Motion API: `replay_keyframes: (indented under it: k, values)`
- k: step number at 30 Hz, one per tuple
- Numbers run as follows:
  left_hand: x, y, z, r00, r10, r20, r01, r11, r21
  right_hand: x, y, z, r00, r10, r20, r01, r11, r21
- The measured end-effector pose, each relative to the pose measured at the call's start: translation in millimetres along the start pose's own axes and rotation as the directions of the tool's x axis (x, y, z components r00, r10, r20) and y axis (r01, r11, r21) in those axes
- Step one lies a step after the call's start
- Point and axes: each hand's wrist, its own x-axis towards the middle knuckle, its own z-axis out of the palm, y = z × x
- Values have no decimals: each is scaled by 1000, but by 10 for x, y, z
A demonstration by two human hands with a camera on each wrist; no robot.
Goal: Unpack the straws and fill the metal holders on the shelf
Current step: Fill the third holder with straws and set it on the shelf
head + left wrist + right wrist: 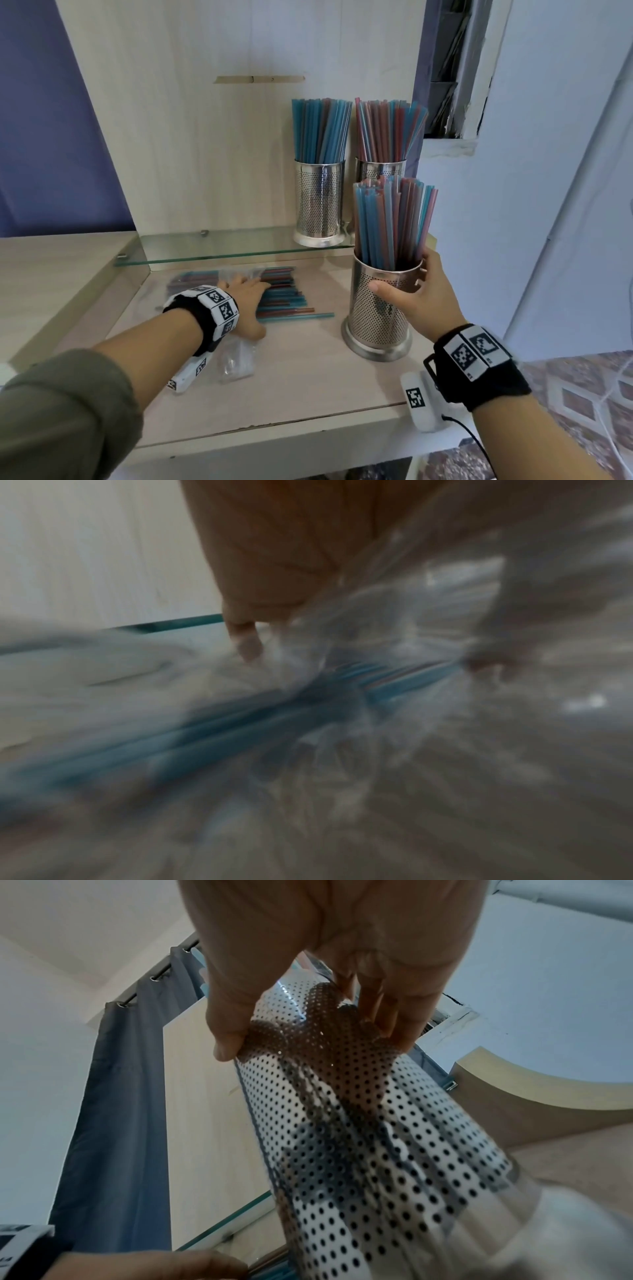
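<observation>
Glass shelf (219,251) overhangs rear of surface (308,383); low gap beneath, partly taken by loose straws (284,298) and clear plastic wrap (236,359). Left hand (245,301) lying over the straws under shelf edge. Shelf left half bare; right end blocked by two filled holders (319,202) standing side by side. Third holder (382,308) upright on surface at right, gripped by right hand (416,294), just in front of shelf edge. Front strip of surface open.

3 metal holders (319,202) (380,169) (380,318), 1 glass shelf (219,255), 1 plastic bag (236,359), 2 hands (246,301) (418,298).
</observation>
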Motion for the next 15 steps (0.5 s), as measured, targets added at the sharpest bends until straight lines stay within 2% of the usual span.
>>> replay_keyframes:
  k: [7, 15]
  values:
    - [80, 0, -11, 998, -57, -11, 57, 998, -21, 97, 34, 22, 1000, 15, 9, -15, 1000, -2]
    - [107, 120, -38, 988, -14, -155, 41, 984, 174, 133, 59, 31, 1000, 3, 22, -4, 999, 36]
